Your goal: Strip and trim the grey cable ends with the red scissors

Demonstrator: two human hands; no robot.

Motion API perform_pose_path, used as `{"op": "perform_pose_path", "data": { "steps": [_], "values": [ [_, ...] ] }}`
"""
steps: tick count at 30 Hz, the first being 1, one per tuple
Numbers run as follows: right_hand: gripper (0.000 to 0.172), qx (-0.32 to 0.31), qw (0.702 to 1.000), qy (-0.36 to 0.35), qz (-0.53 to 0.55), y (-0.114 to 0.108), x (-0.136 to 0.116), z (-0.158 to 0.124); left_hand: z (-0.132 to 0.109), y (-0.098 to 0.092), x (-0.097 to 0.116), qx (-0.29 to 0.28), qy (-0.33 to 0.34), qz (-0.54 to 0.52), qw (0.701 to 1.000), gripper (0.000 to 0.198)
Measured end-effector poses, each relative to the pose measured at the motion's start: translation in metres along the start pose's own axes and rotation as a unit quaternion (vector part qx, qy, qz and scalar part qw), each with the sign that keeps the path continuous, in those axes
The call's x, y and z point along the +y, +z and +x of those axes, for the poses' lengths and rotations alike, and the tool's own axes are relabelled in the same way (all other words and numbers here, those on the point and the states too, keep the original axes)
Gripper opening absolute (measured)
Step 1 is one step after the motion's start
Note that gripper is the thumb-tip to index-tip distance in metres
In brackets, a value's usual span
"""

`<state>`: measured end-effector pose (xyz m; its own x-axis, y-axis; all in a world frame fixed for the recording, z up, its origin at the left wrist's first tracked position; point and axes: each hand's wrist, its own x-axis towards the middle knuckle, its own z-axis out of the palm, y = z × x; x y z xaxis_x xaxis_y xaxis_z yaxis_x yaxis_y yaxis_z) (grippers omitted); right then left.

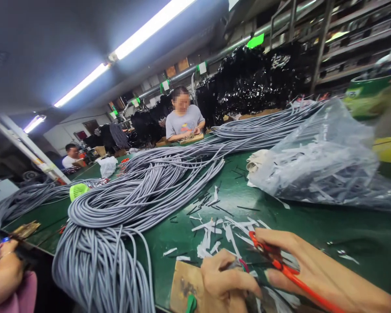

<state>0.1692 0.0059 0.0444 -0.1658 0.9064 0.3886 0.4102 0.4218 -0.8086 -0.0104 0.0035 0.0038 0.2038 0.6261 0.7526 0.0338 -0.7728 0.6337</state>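
My right hand grips red-handled wire cutters, fingers wrapped round the handles and the jaws toward my left hand. Left of them, my left hand is closed in a pinch on what looks like a cable end, showing a little red and green wire. The fingers hide most of it. Beneath this hand lies a small wooden board with dark stains and a green piece on it. White scraps and short black offcuts are scattered just beyond both hands.
Long bundles of grey cable run across the green table and hang over its front edge. A clear plastic bag full of white strips stands at right. One co-worker sits opposite, another person's arm is at left.
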Motion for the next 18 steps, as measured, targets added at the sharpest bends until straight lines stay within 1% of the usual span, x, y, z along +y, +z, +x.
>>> {"op": "perform_pose_path", "data": {
  "steps": [3, 4, 7, 10, 11, 13, 15, 16, 17, 18],
  "values": [
    [0.035, -0.082, 0.997, -0.009, 0.001, -0.002, -0.009, -0.002, 0.004, 0.001, -0.001, -0.006, 0.015, -0.013, 1.000, 0.059],
    [0.034, -0.094, 0.996, -0.007, -0.004, -0.001, -0.010, -0.002, 0.005, 0.002, -0.001, -0.007, 0.018, -0.012, 1.000, 0.059],
    [0.028, -0.108, 0.993, 0.012, -0.039, 0.004, -0.009, -0.001, 0.007, 0.005, -0.001, -0.016, 0.026, -0.028, 0.999, 0.060],
    [0.031, -0.112, 0.991, 0.022, -0.065, 0.009, -0.004, -0.002, 0.004, 0.005, 0.000, -0.022, 0.019, -0.056, 0.998, 0.062],
    [0.033, -0.104, 0.992, 0.018, -0.067, 0.009, -0.002, -0.001, 0.002, 0.004, 0.001, -0.026, 0.004, -0.056, 0.998, 0.063],
    [0.040, -0.053, 0.996, 0.017, -0.064, 0.008, 0.001, -0.001, -0.004, 0.001, 0.003, -0.023, -0.048, -0.038, 0.998, 0.060],
    [0.045, 0.010, 0.999, 0.036, -0.040, 0.007, 0.002, 0.001, -0.010, -0.002, 0.003, 0.006, -0.123, -0.011, 0.992, 0.047],
    [0.045, 0.035, 0.998, 0.045, -0.012, 0.006, 0.002, 0.001, -0.012, -0.002, 0.003, 0.024, -0.161, -0.002, 0.987, 0.040],
    [0.042, 0.049, 0.997, 0.049, 0.024, 0.006, 0.001, 0.002, -0.013, -0.003, 0.002, 0.039, -0.198, 0.003, 0.979, 0.039],
    [0.039, 0.051, 0.996, 0.048, 0.063, 0.008, -0.001, 0.003, -0.014, -0.003, 0.002, 0.049, -0.228, 0.004, 0.972, 0.042]
  ]
}}
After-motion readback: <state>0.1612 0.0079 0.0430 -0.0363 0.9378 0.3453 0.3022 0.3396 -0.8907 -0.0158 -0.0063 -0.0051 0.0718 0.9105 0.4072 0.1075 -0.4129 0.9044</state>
